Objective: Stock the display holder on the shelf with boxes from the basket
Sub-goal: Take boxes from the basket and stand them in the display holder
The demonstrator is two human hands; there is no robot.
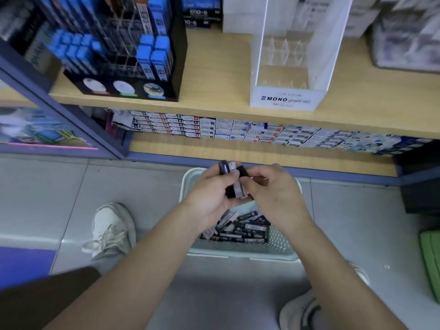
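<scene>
Above the basket (240,252) on the floor, both hands gather a small stack of boxes (234,181): left hand (209,198) cupping it, right hand (273,189) fingers pinching one end, probably squaring them for the empty display holder (289,67) on the shelf (214,75)

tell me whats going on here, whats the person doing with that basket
A person stands over a pale green basket on the floor, which still holds many small dark boxes. Both hands, the left hand and the right hand, hold a small bunch of boxes together just above the basket. On the wooden shelf ahead, the clear MONO graph MG display holder looks empty, its dividers bare, so no boxes appear to be in it yet.
</scene>
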